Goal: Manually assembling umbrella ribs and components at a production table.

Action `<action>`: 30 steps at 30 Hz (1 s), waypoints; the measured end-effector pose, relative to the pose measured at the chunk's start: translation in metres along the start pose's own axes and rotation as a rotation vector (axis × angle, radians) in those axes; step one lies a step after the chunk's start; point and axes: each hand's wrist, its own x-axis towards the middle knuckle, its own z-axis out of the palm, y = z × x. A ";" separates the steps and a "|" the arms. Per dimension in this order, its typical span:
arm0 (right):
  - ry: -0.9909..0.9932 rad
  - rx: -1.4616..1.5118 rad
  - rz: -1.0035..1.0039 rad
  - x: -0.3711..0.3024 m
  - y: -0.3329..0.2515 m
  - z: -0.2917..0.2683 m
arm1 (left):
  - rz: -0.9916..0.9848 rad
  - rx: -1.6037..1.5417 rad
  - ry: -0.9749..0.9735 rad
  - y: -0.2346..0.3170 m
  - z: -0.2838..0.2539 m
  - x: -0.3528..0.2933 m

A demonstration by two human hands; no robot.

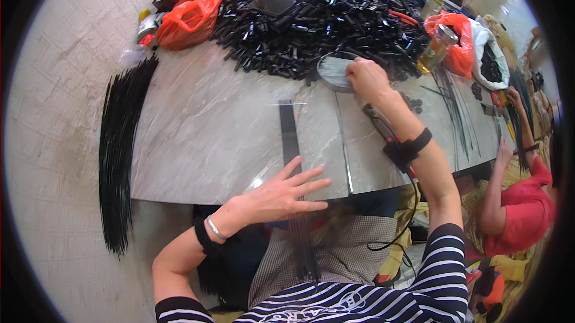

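Note:
My left hand (277,196) lies palm down with its fingers spread over a flat row of thin dark rods (290,137). These rods run from the table over its near edge toward my lap. A thin whitish strip (293,104) crosses their far end. My right hand (370,79) reaches to a round dish (323,81) of thin pale strips (333,69). Its fingers are closed at the dish's right side, and what they pinch is hidden. Below my right wrist lies a dark, red-marked hand tool (378,124) with a cable.
A big heap of short black tubes (335,17) covers the table's far side, with a phone (272,4) on it. A bundle of black rods (123,155) hangs at the left edge. Red bags (194,14) and a jar (437,47) flank the heap. A co-worker (521,203) sits at right.

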 end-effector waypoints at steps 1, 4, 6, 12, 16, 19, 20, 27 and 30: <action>0.009 -0.005 0.001 0.000 -0.003 0.000 | -0.015 -0.015 -0.012 0.000 0.000 0.000; 0.045 -0.038 0.029 0.001 -0.006 -0.008 | -0.001 0.007 -0.031 -0.002 -0.004 0.006; 0.038 -0.032 0.136 -0.002 -0.005 -0.015 | 0.004 -0.002 -0.053 0.000 -0.006 0.006; 0.125 0.211 0.107 0.007 -0.001 0.000 | -0.023 0.024 -0.078 0.006 -0.006 0.000; 0.206 0.379 0.079 0.000 -0.012 -0.026 | -0.061 -0.019 -0.096 0.007 -0.005 0.001; 0.236 0.459 -0.060 0.001 -0.040 -0.027 | -0.078 0.007 -0.067 0.006 -0.002 -0.005; 0.221 0.482 -0.070 0.001 -0.048 -0.026 | -0.105 0.001 -0.073 0.006 -0.002 -0.006; -0.079 0.121 -0.216 -0.019 -0.064 -0.007 | -0.001 0.024 -0.097 0.000 -0.010 0.011; -0.070 0.106 -0.237 -0.019 -0.069 0.003 | -0.019 -0.007 -0.036 0.000 -0.003 0.003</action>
